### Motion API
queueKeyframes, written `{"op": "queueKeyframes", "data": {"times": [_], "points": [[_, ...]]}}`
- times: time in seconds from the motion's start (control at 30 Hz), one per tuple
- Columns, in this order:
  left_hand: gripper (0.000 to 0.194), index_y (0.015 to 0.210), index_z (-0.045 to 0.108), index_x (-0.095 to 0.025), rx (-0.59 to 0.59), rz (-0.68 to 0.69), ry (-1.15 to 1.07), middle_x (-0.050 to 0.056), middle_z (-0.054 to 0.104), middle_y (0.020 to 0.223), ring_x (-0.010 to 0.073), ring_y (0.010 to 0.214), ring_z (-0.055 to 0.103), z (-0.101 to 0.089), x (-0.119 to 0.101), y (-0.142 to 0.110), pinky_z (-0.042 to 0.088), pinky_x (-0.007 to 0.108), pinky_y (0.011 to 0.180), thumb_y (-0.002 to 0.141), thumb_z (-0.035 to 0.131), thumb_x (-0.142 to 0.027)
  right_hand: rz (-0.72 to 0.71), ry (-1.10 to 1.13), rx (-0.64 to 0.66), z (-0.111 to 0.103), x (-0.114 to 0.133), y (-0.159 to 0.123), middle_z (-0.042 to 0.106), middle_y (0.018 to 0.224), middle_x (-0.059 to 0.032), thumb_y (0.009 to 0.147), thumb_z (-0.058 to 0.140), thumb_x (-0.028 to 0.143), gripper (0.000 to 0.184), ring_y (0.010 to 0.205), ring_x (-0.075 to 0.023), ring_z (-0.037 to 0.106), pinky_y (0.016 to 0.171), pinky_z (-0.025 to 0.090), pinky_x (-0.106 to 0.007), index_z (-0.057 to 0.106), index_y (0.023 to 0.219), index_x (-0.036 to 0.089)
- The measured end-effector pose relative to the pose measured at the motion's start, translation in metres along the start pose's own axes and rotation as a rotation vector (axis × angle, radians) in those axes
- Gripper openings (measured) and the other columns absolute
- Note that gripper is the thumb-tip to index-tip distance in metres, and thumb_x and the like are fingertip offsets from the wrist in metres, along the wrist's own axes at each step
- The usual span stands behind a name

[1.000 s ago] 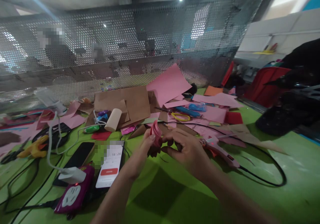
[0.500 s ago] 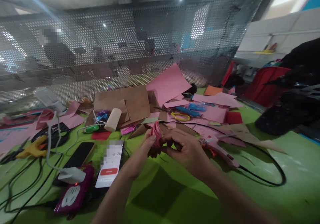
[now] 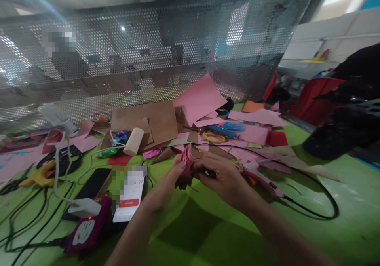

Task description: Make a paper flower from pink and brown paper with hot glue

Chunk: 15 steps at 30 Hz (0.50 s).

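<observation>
My left hand (image 3: 168, 183) is closed around a pink layered paper piece (image 3: 186, 159) with curled edges, the thumb pressed on its near side. My right hand (image 3: 221, 175) pinches the right side of the same paper piece, its fingertips bent in against it. Where the fingertips meet the paper is partly hidden. Just right of my right hand lies a pink hot glue gun (image 3: 264, 179) with a black cord. Yellow-handled scissors (image 3: 214, 138) rest among the papers beyond my hands.
A lit phone (image 3: 130, 202), a dark phone (image 3: 94, 185) and a magenta power strip (image 3: 86, 232) with a white charger lie left on the green table. Brown cardboard (image 3: 148, 119), pink sheets (image 3: 202, 99) and a paper tube (image 3: 134, 141) line the back, before a perforated metal screen (image 3: 133, 48).
Both hands stay nearly in place on the pink paper piece. My right hand's fingers have shifted slightly and curl closer against it.
</observation>
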<state>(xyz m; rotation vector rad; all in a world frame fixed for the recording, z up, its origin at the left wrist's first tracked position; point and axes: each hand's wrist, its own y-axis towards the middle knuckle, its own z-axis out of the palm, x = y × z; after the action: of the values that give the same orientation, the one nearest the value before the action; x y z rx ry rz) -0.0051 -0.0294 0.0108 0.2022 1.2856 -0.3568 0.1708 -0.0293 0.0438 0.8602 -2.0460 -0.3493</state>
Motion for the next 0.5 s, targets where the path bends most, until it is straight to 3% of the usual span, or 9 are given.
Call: {"op": "queueKeyframes", "data": {"times": [0.27,0.5], "points": [[0.033,0.083,0.05,-0.02,0.019,0.022,0.0,-0.003,0.047,0.065,0.0114,0.058,0.038,0.0018,0.0019,-0.0046,0.029,0.025,0.055,0.093,0.045,-0.051,-0.069,-0.021,0.061,-0.0025,-0.0058,-0.0023,0.063,0.08,-0.0015,0.088,0.059,0.01,0.014,0.075,-0.0154,0.06,0.068,0.045,-0.025,0.067,0.082,0.021],[0.036,0.081,0.049,-0.019,-0.008,0.02,0.006,-0.003,0.043,0.067,0.0106,0.059,0.035,0.0029,0.0023,-0.0055,0.028,0.025,0.056,0.093,0.045,-0.053,-0.078,-0.003,0.09,-0.0008,0.0011,-0.0032,0.066,0.084,-0.0038,0.083,0.059,0.006,0.015,0.078,-0.0173,0.06,0.069,0.046,-0.027,0.066,0.086,0.019]]}}
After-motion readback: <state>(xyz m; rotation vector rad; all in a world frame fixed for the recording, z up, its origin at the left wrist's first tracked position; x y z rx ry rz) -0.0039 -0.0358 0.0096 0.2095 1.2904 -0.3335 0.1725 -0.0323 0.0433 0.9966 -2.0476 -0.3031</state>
